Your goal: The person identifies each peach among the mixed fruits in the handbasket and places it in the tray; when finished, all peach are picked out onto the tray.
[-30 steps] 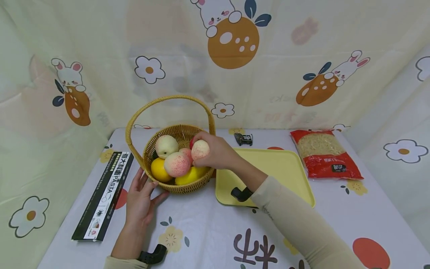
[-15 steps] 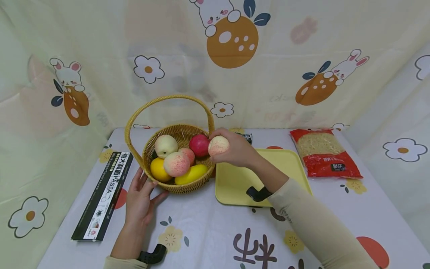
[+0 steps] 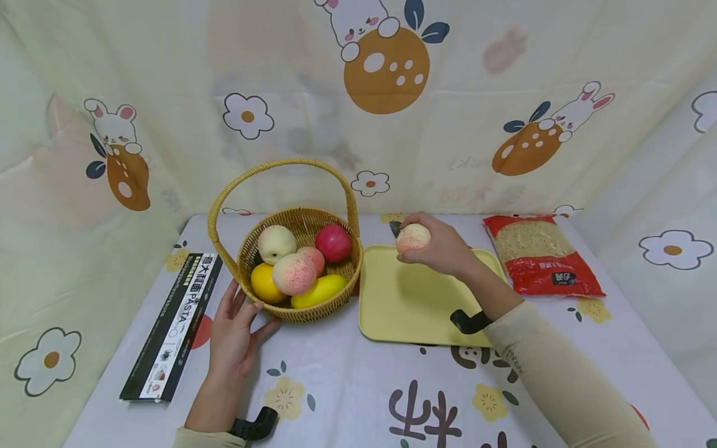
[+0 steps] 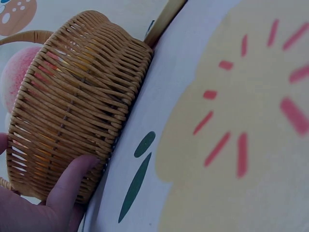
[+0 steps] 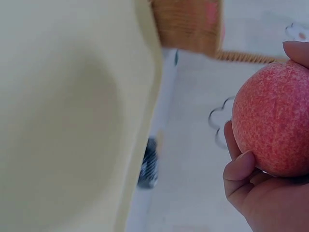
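Note:
My right hand grips a peach in the air over the far part of the yellow tray. In the right wrist view the peach shows its red speckled side, with fingers and thumb curled round it. My left hand rests against the near left side of the wicker basket, fingers fairly straight, the thumb lying along the woven wall. Inside the basket are a pale peach, pink peach, dark red fruit, yellow-orange fruit and long yellow fruit.
A black-and-white pasta box lies left of the basket. A red-and-clear bag of pale dry food lies right of the tray. Behind the tray is a small black packet, partly hidden by my right hand in the head view. The basket's tall handle arches above the fruit.
My right hand has carried the peach rightward, out of the basket and over the tray. The dark red fruit came into full view. My left hand and the basket have stayed put.

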The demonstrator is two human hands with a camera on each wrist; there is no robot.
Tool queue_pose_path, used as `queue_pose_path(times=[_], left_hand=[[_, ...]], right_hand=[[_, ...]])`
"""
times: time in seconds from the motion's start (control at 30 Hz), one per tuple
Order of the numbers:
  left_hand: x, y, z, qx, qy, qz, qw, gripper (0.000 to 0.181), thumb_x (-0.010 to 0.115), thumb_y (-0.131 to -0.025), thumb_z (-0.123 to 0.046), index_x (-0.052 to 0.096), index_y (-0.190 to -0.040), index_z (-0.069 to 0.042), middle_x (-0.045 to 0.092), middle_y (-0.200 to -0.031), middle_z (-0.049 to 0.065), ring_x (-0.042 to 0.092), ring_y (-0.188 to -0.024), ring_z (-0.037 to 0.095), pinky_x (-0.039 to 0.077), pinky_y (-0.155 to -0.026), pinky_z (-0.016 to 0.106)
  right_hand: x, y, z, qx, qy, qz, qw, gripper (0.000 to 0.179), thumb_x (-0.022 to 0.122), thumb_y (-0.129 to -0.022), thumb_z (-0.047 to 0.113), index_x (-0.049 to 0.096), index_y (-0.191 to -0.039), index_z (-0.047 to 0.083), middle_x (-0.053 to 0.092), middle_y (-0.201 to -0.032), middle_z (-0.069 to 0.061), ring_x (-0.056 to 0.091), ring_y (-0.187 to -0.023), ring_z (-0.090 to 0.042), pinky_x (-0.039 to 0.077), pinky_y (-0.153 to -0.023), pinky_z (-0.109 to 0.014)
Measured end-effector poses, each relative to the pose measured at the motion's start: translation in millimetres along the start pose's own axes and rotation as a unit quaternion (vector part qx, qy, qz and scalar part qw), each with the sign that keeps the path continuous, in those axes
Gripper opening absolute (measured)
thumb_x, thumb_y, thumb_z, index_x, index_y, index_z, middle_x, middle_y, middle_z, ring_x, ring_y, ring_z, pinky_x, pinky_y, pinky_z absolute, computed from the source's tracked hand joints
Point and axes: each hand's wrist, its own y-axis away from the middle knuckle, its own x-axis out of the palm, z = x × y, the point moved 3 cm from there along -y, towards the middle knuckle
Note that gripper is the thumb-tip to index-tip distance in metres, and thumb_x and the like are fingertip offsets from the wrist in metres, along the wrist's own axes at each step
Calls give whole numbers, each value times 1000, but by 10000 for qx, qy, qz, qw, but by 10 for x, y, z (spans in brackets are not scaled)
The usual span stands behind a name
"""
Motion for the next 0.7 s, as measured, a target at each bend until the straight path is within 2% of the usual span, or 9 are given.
queue_pose_path(times=[0.13, 0.3, 0.43, 0.57, 0.7], left_hand=[[-4, -4, 3, 11, -1, -12, 10000, 78, 57, -103, -6, 30, -165, -44, 31, -173, -3, 49, -145, 26, 65, -89, 49], [-6, -9, 1, -26, -1, -1, 10000, 78, 57, -103, -7, 30, -165, -46, 31, -174, -4, 49, -145, 26, 66, -89, 47], [-1, -20, 4, -49, 18, 1, 10000, 78, 57, -102, -7, 31, -164, -46, 31, -174, -5, 49, -145, 26, 65, -89, 48], [1, -19, 2, -53, 24, -2, 10000, 78, 57, -102, -7, 32, -164, -46, 31, -174, -5, 49, -145, 26, 66, -89, 48], [-8, -19, 8, -30, 31, 0, 10000, 78, 57, -102, -6, 32, -164, -46, 31, -173, -4, 49, -145, 26, 66, -89, 48]], right_hand=[[-32, -53, -145, 114, 137, -20, 9998, 63, 87, -82, 30, 59, -137, 18, 64, -136, -13, 62, -104, -32, 54, -80, -37], [3, -150, -262, 131, 279, 38, 9995, 65, 87, -83, 31, 58, -139, 15, 65, -132, -14, 63, -105, -33, 54, -83, -41], [90, -253, -319, 39, 483, 97, 9988, 64, 86, -81, 32, 60, -137, 16, 68, -127, -14, 63, -103, -32, 53, -84, -41], [201, -335, -351, 30, 577, 184, 9982, 63, 86, -79, 33, 61, -135, 18, 70, -121, -13, 63, -99, -31, 53, -80, -39], [332, -405, -368, 11, 628, 314, 9975, 65, 85, -79, 34, 61, -137, 17, 70, -122, -13, 63, -98, -31, 53, -79, -40]])
